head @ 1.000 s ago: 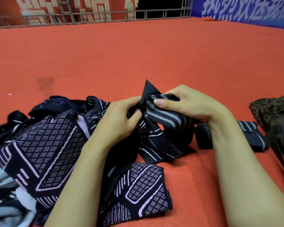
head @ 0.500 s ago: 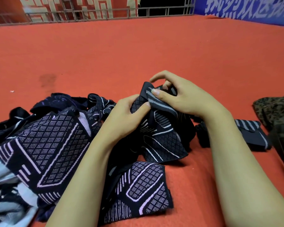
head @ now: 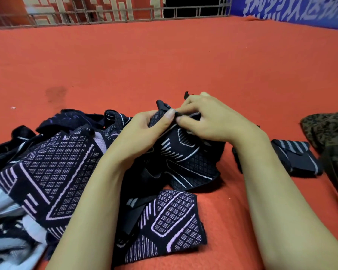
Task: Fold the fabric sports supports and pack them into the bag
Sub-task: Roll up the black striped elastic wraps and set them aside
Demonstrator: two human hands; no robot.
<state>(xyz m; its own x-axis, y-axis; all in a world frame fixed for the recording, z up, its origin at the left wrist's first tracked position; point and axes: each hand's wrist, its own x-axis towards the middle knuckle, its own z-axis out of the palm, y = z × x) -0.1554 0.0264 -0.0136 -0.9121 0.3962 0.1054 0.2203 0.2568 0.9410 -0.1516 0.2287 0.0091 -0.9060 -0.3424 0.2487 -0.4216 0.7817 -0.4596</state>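
Both hands, left hand (head: 144,131) and right hand (head: 213,121), pinch one sports support (head: 185,154) at its top edge, its body hanging toward six o'clock, the bag (head: 326,129) probably lying at three o'clock, nearer the right.

Large white characters run across the blue fabric banner (head: 293,11) at one o'clock, too blurred to read. The red wall panel (head: 86,8) at eleven o'clock carries pale block shapes, also illegible.
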